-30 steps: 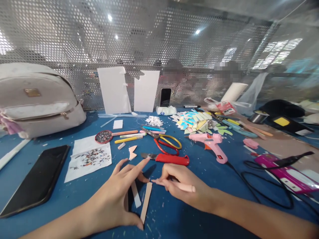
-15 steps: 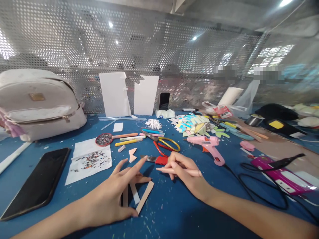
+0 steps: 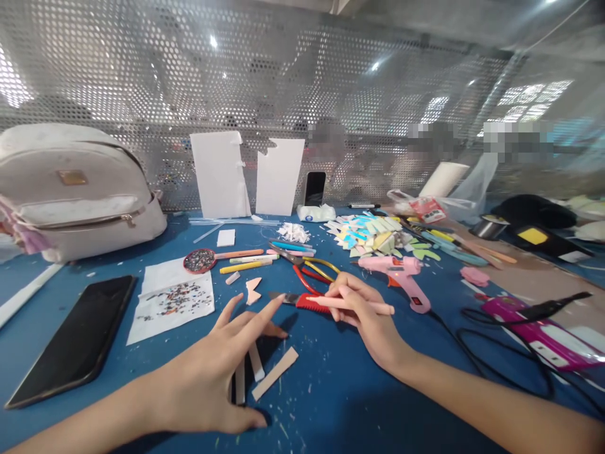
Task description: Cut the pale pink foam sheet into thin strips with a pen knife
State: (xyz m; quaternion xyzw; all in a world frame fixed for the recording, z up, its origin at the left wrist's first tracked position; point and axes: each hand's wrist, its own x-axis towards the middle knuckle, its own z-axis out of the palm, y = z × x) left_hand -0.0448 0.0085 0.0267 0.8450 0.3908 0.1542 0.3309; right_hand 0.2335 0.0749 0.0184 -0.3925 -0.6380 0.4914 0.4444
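Observation:
My left hand (image 3: pixel 222 366) is spread over the blue table with its fingers apart. Under and beside it lie a tan strip (image 3: pixel 275 374), a white strip (image 3: pixel 256 362) and another strip (image 3: pixel 240 383) partly hidden by the hand. My right hand (image 3: pixel 362 312) pinches a pale pink pen (image 3: pixel 352 305), its tip pointing left. Just behind that pen rests a utility knife (image 3: pixel 307 302) with a red handle, its blade near my left index fingertip. A small peach cut piece (image 3: pixel 253 291) lies beyond the left fingers.
Pliers (image 3: pixel 312 268) and a pink glue gun (image 3: pixel 397 275) lie farther back, near a heap of coloured scraps (image 3: pixel 366 234). On the left are a phone (image 3: pixel 75 340), a paper with dark bits (image 3: pixel 177 299) and a backpack (image 3: pixel 80 195). A power strip (image 3: pixel 539 334) and cords lie right.
The tan strip is no longer touched by my left thumb and has turned slightly. My right hand and pen have shifted up and right, with the tip now over the knife handle.

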